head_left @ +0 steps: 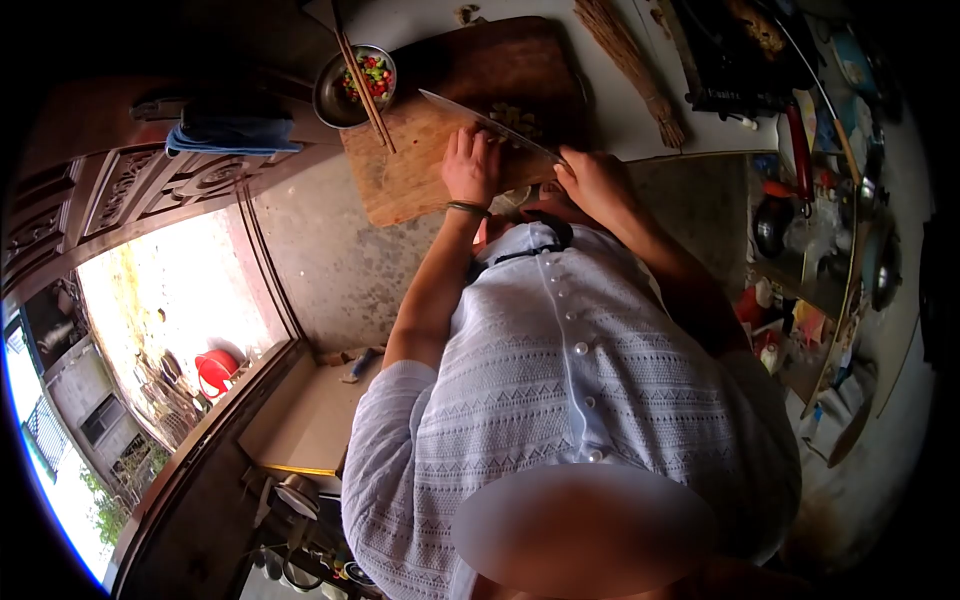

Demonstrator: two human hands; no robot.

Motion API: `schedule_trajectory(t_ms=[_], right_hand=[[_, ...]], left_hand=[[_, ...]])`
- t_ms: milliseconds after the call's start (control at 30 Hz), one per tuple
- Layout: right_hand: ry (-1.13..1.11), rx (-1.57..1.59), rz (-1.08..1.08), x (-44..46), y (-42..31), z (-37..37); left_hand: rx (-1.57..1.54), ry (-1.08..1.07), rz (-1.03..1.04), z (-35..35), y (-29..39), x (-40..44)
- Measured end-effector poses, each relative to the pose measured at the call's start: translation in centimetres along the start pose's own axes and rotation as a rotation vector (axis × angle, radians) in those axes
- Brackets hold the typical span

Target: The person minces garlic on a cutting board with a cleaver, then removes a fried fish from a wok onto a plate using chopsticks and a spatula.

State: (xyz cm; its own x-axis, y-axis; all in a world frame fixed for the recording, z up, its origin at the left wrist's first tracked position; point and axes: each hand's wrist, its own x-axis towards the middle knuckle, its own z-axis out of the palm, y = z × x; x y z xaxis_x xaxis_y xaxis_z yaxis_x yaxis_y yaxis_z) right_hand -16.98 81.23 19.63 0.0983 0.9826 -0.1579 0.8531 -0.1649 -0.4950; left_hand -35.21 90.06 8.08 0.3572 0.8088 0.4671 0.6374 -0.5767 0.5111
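A large wooden cutting board [395, 185] lies in front of me, its far part darker. My right hand [590, 182] grips the handle of a kitchen knife [490, 122], whose long blade points left across the board. Close to the blade's near side, my left hand [470, 165] rests on the board with its fingers bent together; anything under them is hidden. Small chopped pale pieces [518, 120] lie just beyond the blade. A metal bowl [324, 98] with chopped red and green peppers [376, 76] stands at the board's left edge, and wooden chopsticks [366, 92] lie across it.
A straw brush [640, 80] lies on the white counter right of the board. Further right is a black stove [725, 95] with a pan. Cluttered shelves [790, 275] stand on my right. A blue cloth [230, 136] hangs at left, near a bright doorway with a red basin [215, 372].
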Motion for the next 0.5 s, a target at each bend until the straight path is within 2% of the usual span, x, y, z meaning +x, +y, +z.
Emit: schedule_trajectory(t_ms=[233, 500], right_hand=[[0.076, 0.025, -0.050, 1.5, 0.8, 3.0], [-0.015, 0.010, -0.032, 0.7, -0.9, -0.1]], left_hand=[[-0.019, 0.012, -0.034, -0.3, 0.1, -0.2], [-0.011, -0.014, -0.017, 0.2, -0.3, -0.6]])
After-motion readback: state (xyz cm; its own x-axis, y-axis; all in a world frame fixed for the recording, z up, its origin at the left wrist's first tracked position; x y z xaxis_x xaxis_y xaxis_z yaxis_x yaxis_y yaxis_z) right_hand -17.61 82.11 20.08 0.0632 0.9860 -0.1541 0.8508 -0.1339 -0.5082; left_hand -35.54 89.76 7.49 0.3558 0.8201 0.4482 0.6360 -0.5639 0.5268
